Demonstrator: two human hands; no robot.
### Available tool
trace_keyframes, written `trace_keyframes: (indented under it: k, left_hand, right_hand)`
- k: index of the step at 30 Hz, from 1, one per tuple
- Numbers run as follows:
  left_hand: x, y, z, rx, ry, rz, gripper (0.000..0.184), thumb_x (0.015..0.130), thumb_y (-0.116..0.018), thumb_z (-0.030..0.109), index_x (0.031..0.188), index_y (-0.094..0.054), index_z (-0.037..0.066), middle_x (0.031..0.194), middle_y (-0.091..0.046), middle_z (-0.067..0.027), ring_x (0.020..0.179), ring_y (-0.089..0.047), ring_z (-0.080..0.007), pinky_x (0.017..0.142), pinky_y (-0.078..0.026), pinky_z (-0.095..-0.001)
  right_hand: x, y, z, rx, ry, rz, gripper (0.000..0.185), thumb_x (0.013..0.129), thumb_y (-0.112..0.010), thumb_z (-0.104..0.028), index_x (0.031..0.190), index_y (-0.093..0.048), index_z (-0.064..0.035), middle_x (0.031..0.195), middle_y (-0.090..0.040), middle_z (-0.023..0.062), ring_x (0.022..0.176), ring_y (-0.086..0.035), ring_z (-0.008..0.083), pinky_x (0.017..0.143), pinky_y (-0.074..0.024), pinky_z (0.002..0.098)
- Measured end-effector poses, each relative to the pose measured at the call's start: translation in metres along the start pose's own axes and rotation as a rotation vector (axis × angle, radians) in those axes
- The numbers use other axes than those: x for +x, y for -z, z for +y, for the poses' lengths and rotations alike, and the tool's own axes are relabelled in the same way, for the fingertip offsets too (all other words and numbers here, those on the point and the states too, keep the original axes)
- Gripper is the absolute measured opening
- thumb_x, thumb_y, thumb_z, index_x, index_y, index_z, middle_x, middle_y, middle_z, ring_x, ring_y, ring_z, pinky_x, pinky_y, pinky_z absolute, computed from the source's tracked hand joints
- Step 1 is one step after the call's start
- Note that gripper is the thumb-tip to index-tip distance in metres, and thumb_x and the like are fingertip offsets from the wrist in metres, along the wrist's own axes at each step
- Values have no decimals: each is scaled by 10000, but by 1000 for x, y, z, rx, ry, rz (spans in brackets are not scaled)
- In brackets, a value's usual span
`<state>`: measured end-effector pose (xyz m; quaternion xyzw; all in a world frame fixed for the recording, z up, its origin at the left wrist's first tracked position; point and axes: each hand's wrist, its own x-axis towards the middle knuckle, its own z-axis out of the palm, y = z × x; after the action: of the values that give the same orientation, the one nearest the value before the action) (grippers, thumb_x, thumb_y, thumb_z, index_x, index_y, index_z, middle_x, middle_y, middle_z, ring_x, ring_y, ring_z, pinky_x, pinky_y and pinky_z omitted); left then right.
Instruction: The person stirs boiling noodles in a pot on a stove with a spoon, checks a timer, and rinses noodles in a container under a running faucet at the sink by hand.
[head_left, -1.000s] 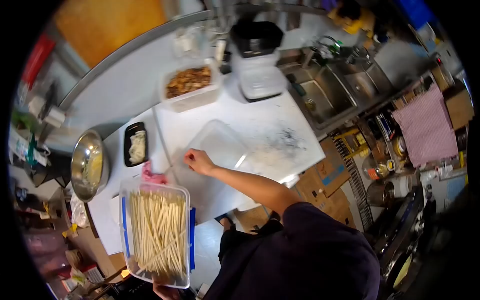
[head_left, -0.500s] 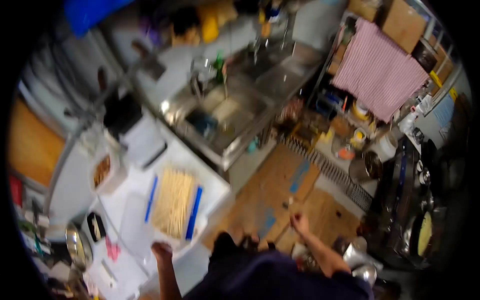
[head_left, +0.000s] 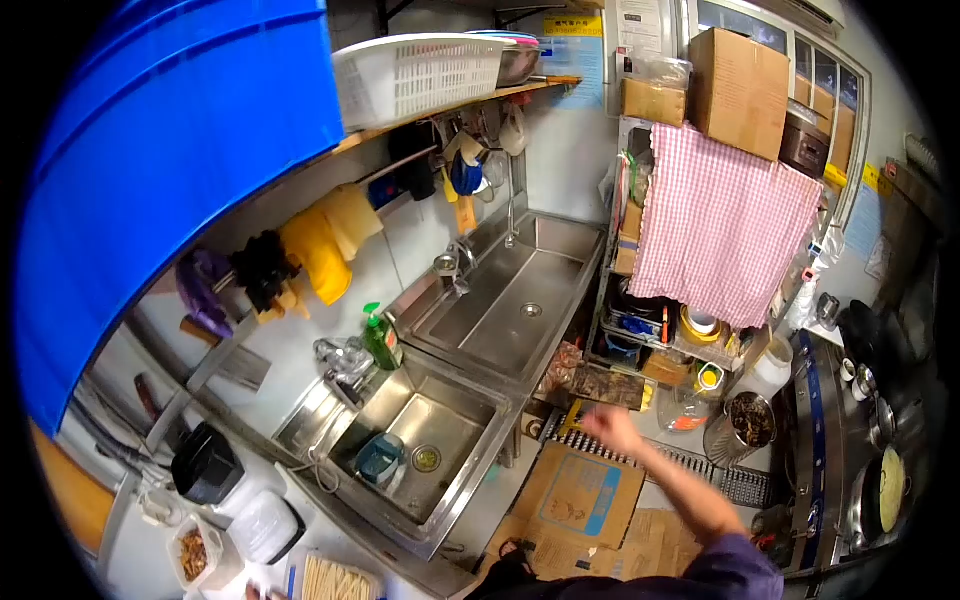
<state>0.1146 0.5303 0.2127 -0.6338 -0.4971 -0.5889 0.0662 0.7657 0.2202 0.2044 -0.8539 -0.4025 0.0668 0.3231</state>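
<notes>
My right hand [head_left: 612, 428] is stretched forward over the floor, above the metal drain grate and near a flattened cardboard sheet [head_left: 570, 500]. Its fingers are blurred, and no object shows in them. Only a bit of my left hand [head_left: 262, 592] shows at the bottom edge, beside the clear box of pale sticks [head_left: 335, 580]; its grip is hidden. The box has a blue side clip and is cut off by the frame's edge. A tub of brown dried pieces [head_left: 193, 555] stands left of it, near white stacked containers [head_left: 265, 525].
Two steel sinks [head_left: 530, 290] run along the wall, with a green soap bottle [head_left: 380, 338] between them. A blue bin [head_left: 180, 130] looms at upper left. A checked cloth [head_left: 725, 225] hangs over a shelf. A stove with a pan [head_left: 890, 490] is at right.
The view has swung right and up towards the sinks and shelf. The stick box went from the table's near left onto its white top. My right hand has moved off the table to over the floor.
</notes>
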Motion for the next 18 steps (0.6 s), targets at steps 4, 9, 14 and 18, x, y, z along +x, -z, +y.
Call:
trace_keyframes:
  k: [4,9,14,18]
  left_hand:
    - [60,-161,217,-515,-96,-473,169,829,-529,25,991,-562,-12,1075,-557,-133,963,-553,-227,823,-437,-305]
    - [123,-256,446,-632,-685,-571,178,695,-579,-57,866,-611,-18,969,-623,-144,802,-632,-295,696,-509,-344]
    - [117,-331,574,-561,-867,-475,204,640,-586,-54,829,-613,19,922,-633,-113,710,-635,-237,581,-511,-305]
    - [118,-377,648,-362,-873,-495,239,620,-598,-21,840,-618,69,882,-633,-85,695,-629,-211,568,-513,-290]
  right_hand:
    - [208,205,-100,-23,421,461,269,871,-596,-244,764,-623,1,698,-577,126,611,-549,232,602,-473,373]
    - [441,399,-168,-139,694,709,403,844,-610,-403,1003,-654,-35,955,-662,168,877,-641,295,767,-495,382]
    - [638,491,-222,-288,892,785,620,811,-617,-506,1206,-565,-31,1206,-576,178,1147,-530,310,975,-408,383]
    - [741,504,-231,-223,921,361,591,830,-608,-512,1186,-594,-41,1093,-633,161,1020,-594,283,898,-446,378]
